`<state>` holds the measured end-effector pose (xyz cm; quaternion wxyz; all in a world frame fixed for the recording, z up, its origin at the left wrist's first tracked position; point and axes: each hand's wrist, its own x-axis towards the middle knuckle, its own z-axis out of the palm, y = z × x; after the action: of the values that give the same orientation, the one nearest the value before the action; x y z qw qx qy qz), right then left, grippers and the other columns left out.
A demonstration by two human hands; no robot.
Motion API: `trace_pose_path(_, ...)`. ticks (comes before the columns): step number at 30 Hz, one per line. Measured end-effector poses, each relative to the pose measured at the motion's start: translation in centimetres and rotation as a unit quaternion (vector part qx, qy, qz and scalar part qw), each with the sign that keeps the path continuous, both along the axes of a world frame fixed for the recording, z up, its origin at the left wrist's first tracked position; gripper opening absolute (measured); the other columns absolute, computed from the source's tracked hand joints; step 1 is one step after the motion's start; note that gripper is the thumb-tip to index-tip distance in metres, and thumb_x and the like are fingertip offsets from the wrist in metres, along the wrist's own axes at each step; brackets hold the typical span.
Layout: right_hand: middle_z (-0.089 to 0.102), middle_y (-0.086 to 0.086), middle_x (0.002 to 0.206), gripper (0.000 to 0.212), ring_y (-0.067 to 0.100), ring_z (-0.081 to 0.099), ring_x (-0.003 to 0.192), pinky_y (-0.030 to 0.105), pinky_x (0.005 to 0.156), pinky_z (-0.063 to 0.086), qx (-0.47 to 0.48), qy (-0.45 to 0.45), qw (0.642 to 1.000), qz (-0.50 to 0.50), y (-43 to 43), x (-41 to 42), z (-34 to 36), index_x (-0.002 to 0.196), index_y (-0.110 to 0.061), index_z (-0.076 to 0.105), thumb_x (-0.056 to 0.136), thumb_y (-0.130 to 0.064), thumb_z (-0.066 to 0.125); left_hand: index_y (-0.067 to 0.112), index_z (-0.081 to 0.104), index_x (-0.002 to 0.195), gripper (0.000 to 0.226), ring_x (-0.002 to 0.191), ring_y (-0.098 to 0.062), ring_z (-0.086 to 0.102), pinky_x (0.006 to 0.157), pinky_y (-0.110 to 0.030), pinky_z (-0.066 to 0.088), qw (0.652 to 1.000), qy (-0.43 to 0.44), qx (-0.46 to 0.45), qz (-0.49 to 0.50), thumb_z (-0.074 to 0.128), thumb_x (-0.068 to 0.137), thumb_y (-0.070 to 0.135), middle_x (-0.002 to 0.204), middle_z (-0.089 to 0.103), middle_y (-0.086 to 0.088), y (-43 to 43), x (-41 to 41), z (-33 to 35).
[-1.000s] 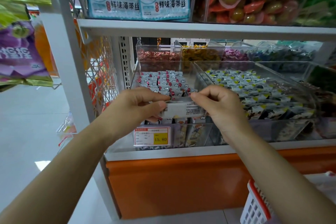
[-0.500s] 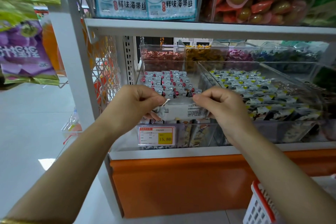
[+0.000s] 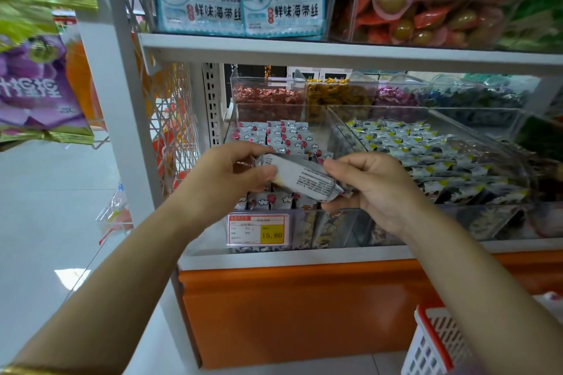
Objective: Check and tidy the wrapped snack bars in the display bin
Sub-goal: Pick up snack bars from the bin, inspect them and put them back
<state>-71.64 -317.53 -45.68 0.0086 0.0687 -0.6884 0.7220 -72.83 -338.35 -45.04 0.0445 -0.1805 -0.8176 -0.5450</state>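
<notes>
A silver-white wrapped snack bar (image 3: 307, 178) with small black print is held between both hands, tilted down to the right, above the front of a clear display bin (image 3: 326, 222). My left hand (image 3: 225, 179) pinches its left end. My right hand (image 3: 374, 189) grips its right end with curled fingers. Behind them the bin holds several rows of grey bars with red and white marks (image 3: 283, 134). A red and yellow price tag (image 3: 258, 229) reading 15.80 sits on the bin's front.
A second clear bin (image 3: 499, 149) to the right holds several grey, black and yellow bars. Smaller bins of wrapped sweets (image 3: 268, 96) stand behind. A white shelf (image 3: 335, 50) with packets runs overhead. A red and white basket (image 3: 432, 341) stands at the lower right.
The bar was held level between both hands; now it is tilted, its right end lower. My right hand has dropped and turned its palm side more toward me.
</notes>
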Motion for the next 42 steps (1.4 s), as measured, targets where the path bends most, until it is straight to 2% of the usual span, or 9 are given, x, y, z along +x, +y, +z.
trace_pose_path(8, 0.072, 0.010, 0.090, 0.036, 0.015, 0.068, 0.068, 0.024, 0.058, 0.056, -0.077, 0.008, 0.997, -0.028, -0.5, -0.4, -0.7, 0.085, -0.007, 0.070, 0.068, -0.038, 0.064, 0.015, 0.066, 0.087, 0.012, 0.071, -0.009, 0.068, 0.071, -0.028, 0.058, 0.996, 0.043, -0.006, 0.076, 0.057, 0.090, 0.024, 0.085, 0.070, -0.007, 0.7, -0.9, -0.7)
trace_pose_path(12, 0.064, 0.000, 0.117, 0.058, 0.011, 0.070, 0.073, 0.031, 0.081, 0.056, 0.100, 0.087, 0.987, -0.086, -1.6, -0.3, -1.5, 0.126, -0.019, 0.056, 0.073, -0.038, 0.068, 0.005, 0.068, 0.090, 0.026, 0.067, -0.023, 0.066, 0.069, -0.046, 0.057, 0.987, 0.073, -0.002, 0.141, 0.057, 0.091, 0.028, 0.076, 0.068, -0.013, 1.8, -1.3, -0.7)
trace_pose_path(18, 0.068, 0.011, 0.102, 0.030, 0.015, 0.071, 0.071, 0.027, 0.065, 0.059, 0.070, 0.136, 0.970, -0.189, -0.1, -2.7, 0.3, 0.117, -0.006, 0.059, 0.087, -0.010, 0.062, 0.007, 0.063, 0.102, 0.034, 0.058, -0.022, 0.050, 0.053, -0.032, 0.041, 0.980, 0.111, -0.076, 0.149, 0.044, 0.096, 0.034, 0.071, 0.060, -0.011, 3.9, -3.5, 0.0)
trace_pose_path(23, 0.061, 0.015, 0.117, 0.034, 0.017, 0.070, 0.075, 0.030, 0.066, 0.059, 0.117, 0.148, 0.951, -0.246, 1.0, -6.9, 1.4, 0.116, -0.002, 0.054, 0.085, -0.010, 0.067, 0.008, 0.047, 0.089, 0.031, 0.109, -0.035, 0.049, 0.095, -0.045, 0.041, 0.934, 0.085, -0.330, 0.109, 0.035, 0.098, 0.035, 0.113, 0.055, -0.020, 4.4, -9.5, 0.2)
trace_pose_path(25, 0.062, 0.015, 0.113, 0.032, 0.018, 0.069, 0.077, 0.028, 0.064, 0.059, 0.127, 0.149, 0.949, -0.247, 1.0, -8.2, 1.3, 0.114, 0.000, 0.055, 0.085, -0.010, 0.066, 0.008, 0.050, 0.104, 0.043, 0.119, -0.032, 0.043, 0.104, -0.051, 0.031, 0.908, 0.061, -0.410, 0.063, 0.026, 0.098, 0.043, 0.124, 0.050, -0.017, 4.8, -11.4, 0.0)
trace_pose_path(28, 0.062, 0.014, 0.111, 0.029, 0.018, 0.068, 0.078, 0.026, 0.063, 0.059, 0.141, 0.146, 0.946, -0.254, 1.0, -9.8, 1.6, 0.112, -0.001, 0.056, 0.086, -0.012, 0.065, 0.008, 0.049, 0.117, 0.049, 0.123, -0.031, 0.040, 0.106, -0.052, 0.027, 0.886, 0.037, -0.461, 0.028, 0.018, 0.100, 0.042, 0.117, 0.049, -0.014, 5.4, -13.4, -0.9)
trace_pose_path(33, 0.056, 0.008, 0.113, 0.029, 0.025, 0.065, 0.092, 0.031, 0.070, 0.059, 0.185, 0.168, 0.938, -0.241, 0.6, -11.5, 2.2, 0.114, -0.001, 0.055, 0.088, -0.009, 0.063, 0.017, 0.031, 0.143, 0.048, 0.136, -0.033, 0.024, 0.110, -0.059, 0.018, 0.884, -0.019, -0.466, 0.034, 0.019, 0.100, 0.036, 0.144, 0.035, -0.014, 5.4, -14.4, -1.9)
trace_pose_path(37, 0.061, 0.014, 0.110, 0.022, 0.029, 0.062, 0.098, 0.047, 0.084, 0.054, 0.239, 0.180, 0.929, -0.217, 0.0, -13.0, 2.4, 0.106, 0.002, 0.058, 0.088, -0.011, 0.062, 0.033, 0.023, 0.145, 0.046, 0.140, -0.029, 0.016, 0.108, -0.062, 0.016, 0.879, -0.004, -0.473, 0.050, 0.012, 0.101, 0.039, 0.144, 0.034, -0.010, 5.1, -14.0, -1.8)
trace_pose_path(42, 0.058, 0.014, 0.118, 0.032, 0.027, 0.058, 0.103, 0.039, 0.085, 0.052, 0.355, 0.194, 0.899, -0.169, -1.8, -15.5, 3.1, 0.114, -0.003, 0.053, 0.086, -0.013, 0.064, 0.030, 0.027, 0.145, 0.058, 0.142, -0.026, 0.010, 0.111, -0.055, 0.009, 0.838, 0.025, -0.544, 0.020, 0.007, 0.095, 0.051, 0.149, 0.023, -0.007, 4.7, -12.1, -1.9)
